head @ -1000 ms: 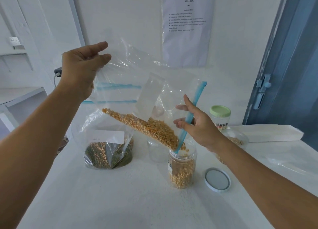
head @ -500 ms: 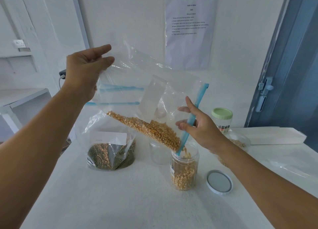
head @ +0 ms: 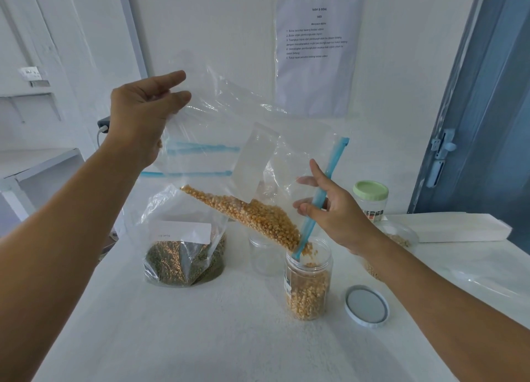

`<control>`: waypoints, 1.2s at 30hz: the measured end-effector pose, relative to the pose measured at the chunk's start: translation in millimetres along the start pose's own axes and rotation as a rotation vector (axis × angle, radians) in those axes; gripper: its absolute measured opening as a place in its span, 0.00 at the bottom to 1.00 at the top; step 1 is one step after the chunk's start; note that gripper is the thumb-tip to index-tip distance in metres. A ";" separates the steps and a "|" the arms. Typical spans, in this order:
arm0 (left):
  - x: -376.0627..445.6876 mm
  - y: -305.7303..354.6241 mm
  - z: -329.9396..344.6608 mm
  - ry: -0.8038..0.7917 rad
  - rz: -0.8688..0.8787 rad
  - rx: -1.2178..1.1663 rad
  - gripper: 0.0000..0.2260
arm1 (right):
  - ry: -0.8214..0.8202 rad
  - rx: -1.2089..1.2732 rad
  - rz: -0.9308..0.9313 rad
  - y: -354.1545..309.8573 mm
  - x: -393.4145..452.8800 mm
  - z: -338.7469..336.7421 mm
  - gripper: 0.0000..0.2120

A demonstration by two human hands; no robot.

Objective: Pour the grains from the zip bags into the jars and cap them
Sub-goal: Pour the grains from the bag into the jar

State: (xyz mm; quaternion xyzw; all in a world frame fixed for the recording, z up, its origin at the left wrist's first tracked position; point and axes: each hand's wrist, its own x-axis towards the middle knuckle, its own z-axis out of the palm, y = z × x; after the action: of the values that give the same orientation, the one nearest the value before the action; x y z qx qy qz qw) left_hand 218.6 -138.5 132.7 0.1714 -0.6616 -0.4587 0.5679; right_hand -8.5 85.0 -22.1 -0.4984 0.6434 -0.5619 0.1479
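Above the open jar (head: pixel 308 278), both hands pinch the limp, slippery corn bag (head: pixel 243 163): left hand (head: pixel 140 114) at 10 o'clock corner, right hand (head: pixel 329 209) beside the zip mouth.

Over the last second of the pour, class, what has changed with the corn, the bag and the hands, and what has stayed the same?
Little changed. The corn slid a bit further toward the low corner of the bag and the level in the open jar rose slightly. The left hand still holds the bag's raised end, and the right hand still grips the blue zip strip over the jar. The lid and the green-grain bag stayed put.
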 end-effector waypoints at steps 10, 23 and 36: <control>2.9 -2.5 6.9 -0.006 0.012 0.009 0.16 | 0.033 -0.003 -0.006 1.8 -2.1 -3.8 0.40; 5.2 -0.5 10.1 -0.017 0.030 0.025 0.16 | 0.051 -0.002 -0.018 0.5 -1.4 -5.1 0.40; 1.8 2.6 13.9 -0.029 0.028 0.038 0.16 | 0.061 -0.008 -0.016 4.0 -3.8 -6.5 0.38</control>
State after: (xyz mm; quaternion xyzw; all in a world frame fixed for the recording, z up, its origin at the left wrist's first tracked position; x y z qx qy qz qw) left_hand 206.2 -132.8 136.8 0.1661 -0.6806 -0.4405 0.5614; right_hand -13.5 91.3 -24.8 -0.4869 0.6458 -0.5754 0.1216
